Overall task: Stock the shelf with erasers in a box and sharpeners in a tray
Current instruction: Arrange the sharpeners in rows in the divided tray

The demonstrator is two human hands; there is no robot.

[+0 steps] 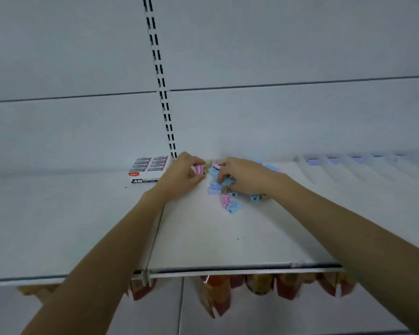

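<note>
A heap of small sharpeners (230,201) in blue, pink, purple and tan lies on the white shelf (215,238), near the back. My left hand (183,174) pinches a pink sharpener (199,169) at the heap's left edge. My right hand (244,175) rests on the heap with its fingers curled down among the pieces; what it grips is hidden. A white box of erasers (148,169) marked 4B sits at the back, just left of my left hand. No tray shows.
A slotted upright (163,93) runs up the back panel behind the box. Shelf dividers with purple tags (334,160) stand to the right. Packets in orange and red (252,286) hang below the shelf's front edge (228,270).
</note>
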